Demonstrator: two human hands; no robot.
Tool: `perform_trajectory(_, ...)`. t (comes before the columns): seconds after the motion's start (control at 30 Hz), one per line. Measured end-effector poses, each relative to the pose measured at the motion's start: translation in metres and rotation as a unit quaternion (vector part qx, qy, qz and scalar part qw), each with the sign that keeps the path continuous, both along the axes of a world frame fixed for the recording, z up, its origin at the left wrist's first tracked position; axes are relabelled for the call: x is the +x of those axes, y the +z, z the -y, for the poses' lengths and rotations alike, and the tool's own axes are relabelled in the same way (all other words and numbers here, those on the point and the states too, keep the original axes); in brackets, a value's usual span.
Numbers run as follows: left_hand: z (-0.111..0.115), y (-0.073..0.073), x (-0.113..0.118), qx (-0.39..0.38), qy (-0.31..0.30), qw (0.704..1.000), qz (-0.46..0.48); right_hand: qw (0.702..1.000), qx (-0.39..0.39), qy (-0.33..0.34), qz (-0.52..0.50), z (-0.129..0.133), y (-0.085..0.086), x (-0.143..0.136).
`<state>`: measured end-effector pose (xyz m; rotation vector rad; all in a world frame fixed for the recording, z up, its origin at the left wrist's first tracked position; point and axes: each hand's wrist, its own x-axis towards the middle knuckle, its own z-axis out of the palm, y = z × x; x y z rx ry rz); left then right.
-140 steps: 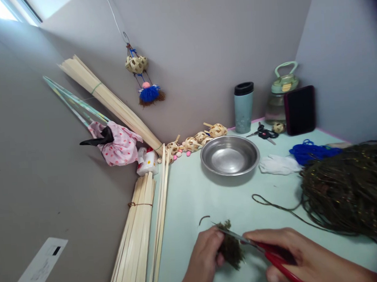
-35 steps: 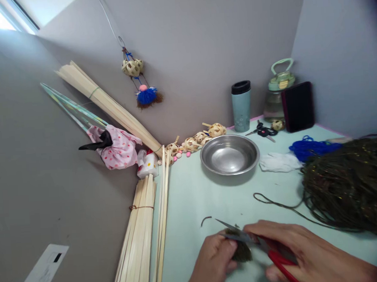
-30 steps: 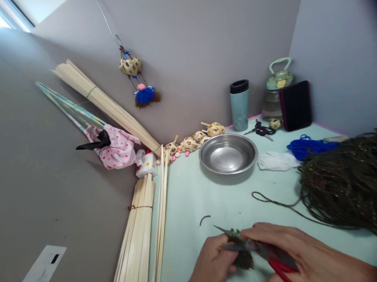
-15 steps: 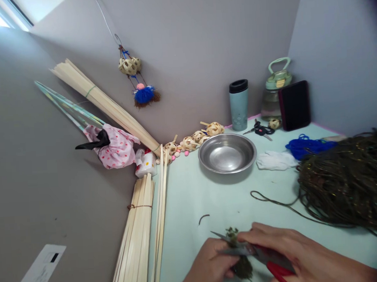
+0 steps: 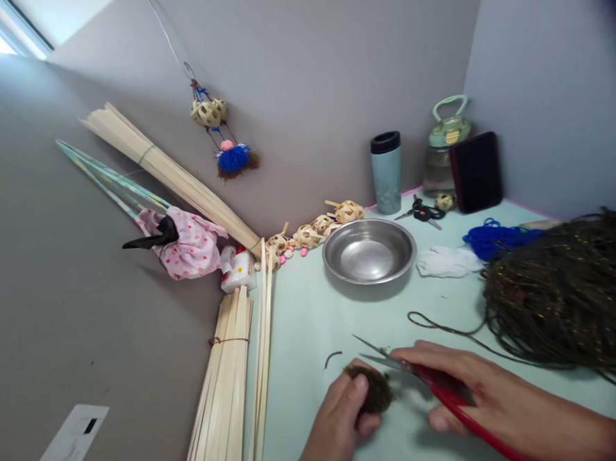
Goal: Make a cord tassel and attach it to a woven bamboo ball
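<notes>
Left grip (image 5: 336, 411) pinches a dark tuft (image 5: 379, 390); right grip (image 5: 498, 394) clasps red-handled scissors (image 5: 447, 394); wall label (image 5: 65, 450) illegible

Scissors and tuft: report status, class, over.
Left hand gripping dark tuft. Right hand holding red scissors, blades parted. Tuft not between blades. Cord scrap beyond left hand, not in the way.

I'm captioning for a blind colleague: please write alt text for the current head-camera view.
A left hand grips a dark fuzzy tuft over a pale green table; the right hand holds red-handled scissors beside it, blades apart. Beyond are a metal bowl and, at right, a heap of dark cord.
</notes>
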<state>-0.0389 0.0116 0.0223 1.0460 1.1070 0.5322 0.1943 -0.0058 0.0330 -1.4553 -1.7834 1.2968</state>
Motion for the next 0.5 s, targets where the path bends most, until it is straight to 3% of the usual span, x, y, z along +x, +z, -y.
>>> perform_trajectory(0.2,0.001,0.002,-0.001,0.015,-0.088,0.995,0.054,0.996,-0.042,0.079,-0.007,0.005,0.006,0.004)
perform_trajectory(0.5,-0.001,0.017,0.002,0.017,-0.133,0.991,0.02,0.994,-0.03,0.091,-0.047,0.015,0.005,0.001)
